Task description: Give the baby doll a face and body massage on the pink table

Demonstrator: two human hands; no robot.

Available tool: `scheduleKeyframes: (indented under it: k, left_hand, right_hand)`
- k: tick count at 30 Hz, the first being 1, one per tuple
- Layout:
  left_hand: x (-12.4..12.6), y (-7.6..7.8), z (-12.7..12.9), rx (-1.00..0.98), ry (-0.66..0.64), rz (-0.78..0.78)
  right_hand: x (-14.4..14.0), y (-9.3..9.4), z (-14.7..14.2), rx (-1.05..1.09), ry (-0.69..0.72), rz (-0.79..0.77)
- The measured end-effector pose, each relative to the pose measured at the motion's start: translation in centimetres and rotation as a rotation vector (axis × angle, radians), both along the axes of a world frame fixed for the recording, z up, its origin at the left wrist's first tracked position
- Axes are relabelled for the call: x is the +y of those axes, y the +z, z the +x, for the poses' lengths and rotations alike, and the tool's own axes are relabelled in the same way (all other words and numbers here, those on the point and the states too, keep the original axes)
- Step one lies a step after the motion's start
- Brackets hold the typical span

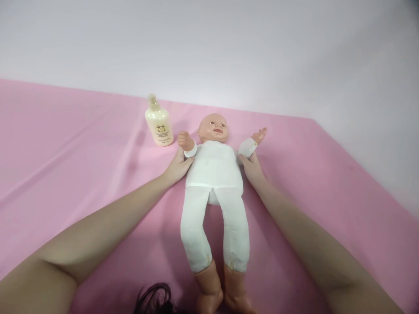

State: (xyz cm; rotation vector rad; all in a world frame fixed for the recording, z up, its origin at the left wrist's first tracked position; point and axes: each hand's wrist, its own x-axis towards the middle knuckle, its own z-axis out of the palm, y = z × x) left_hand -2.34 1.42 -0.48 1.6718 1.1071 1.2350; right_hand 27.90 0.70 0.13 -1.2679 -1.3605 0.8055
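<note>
A baby doll (pixel 214 165) with a white cloth body lies on its back, its bald head away from me and its feet toward me. My left hand (pixel 179 167) is closed around the doll's arm on the left, just below the doll's fist. On the other side my right hand (pixel 252 168) grips the doll's other arm near the sleeve, thumb on top. The fingers of both hands are partly hidden beneath the doll's arms. A cream-coloured pump bottle (pixel 159 124) with a printed label stands to the left of the doll's head.
A pink cloth (pixel 81 144) with faint creases covers the table, its far edge running behind the bottle and the doll. Beyond it is a pale wall or surface (pixel 196 48). Dark hair strands (pixel 155 298) hang into view at the bottom.
</note>
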Motion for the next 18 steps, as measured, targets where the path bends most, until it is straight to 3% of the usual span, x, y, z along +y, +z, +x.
scheduleKeyframes:
  k: [18]
  left_hand:
    - [-0.27,0.31,0.11,-0.011,-0.003,-0.01]
  right_hand:
    - [-0.18,0.14,-0.08,0.027,0.014,-0.005]
